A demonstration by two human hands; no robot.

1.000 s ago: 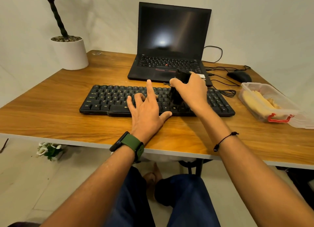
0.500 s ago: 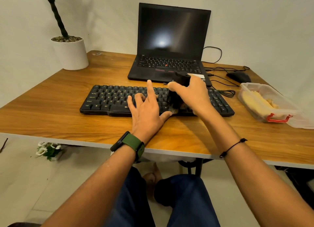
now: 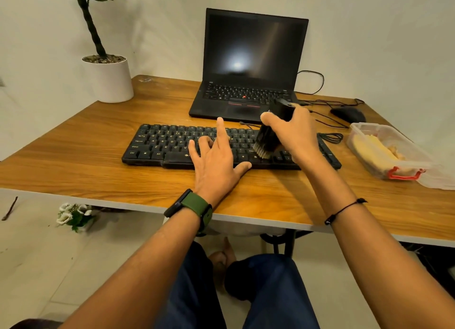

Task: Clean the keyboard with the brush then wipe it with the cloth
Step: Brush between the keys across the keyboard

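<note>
A black keyboard [image 3: 162, 144] lies across the middle of the wooden desk [image 3: 73, 161]. My right hand [image 3: 293, 134] grips a black brush [image 3: 270, 134] with pale bristles. The brush is tilted, its bristles just above or touching the keys right of centre. My left hand [image 3: 216, 161] rests on the keyboard's front middle with fingers spread and straight, the index finger raised. A yellow cloth [image 3: 374, 151] lies in a clear plastic box [image 3: 416, 161] at the right.
An open black laptop [image 3: 248, 65] stands behind the keyboard. A black mouse [image 3: 348, 114] and cables [image 3: 330, 136] lie at the back right. A white plant pot [image 3: 108, 80] stands at the back left corner. My knees are under the desk's front edge.
My right hand has lifted and tilted the brush, so its bristles now show over the keys. My left hand has stayed on the keyboard.
</note>
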